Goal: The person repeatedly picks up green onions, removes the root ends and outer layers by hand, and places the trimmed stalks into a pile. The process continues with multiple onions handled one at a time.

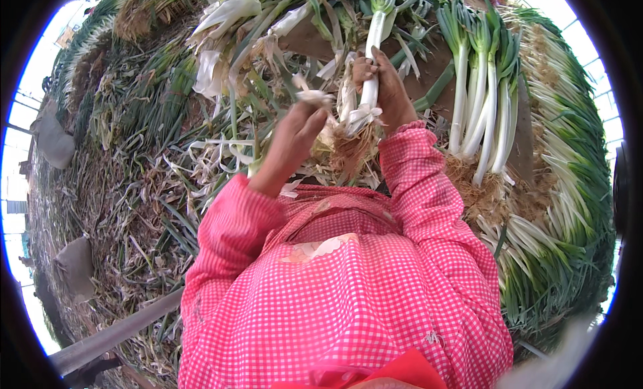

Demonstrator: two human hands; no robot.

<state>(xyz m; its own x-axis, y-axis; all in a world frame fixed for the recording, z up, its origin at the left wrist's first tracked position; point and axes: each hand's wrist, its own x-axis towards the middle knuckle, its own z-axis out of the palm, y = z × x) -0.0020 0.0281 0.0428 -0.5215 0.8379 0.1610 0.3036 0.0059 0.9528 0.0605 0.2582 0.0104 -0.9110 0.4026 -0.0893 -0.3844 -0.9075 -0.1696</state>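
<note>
My right hand (389, 95) is wrapped around the white stem of a large green onion (372, 42). The stem points away from me, with its leafy top at the upper edge of the view. Below my fingers, torn skin curls around the base and a tuft of brown roots (354, 148) hangs toward my lap. To the left of that stem, my left hand (296, 137) is blurred by motion. A pale scrap of outer skin (315, 96) shows at its fingertips. Dry peelings lie under and between both hands.
Several cleaned green onions (485, 97) lie at my right on a brown board (523, 132). Beyond them curves a long stacked row of onions (567, 178). Unpeeled stalks (231, 17) sit ahead on the left. Leaf litter (135, 228) covers the ground; a metal bar (120, 328) crosses lower left.
</note>
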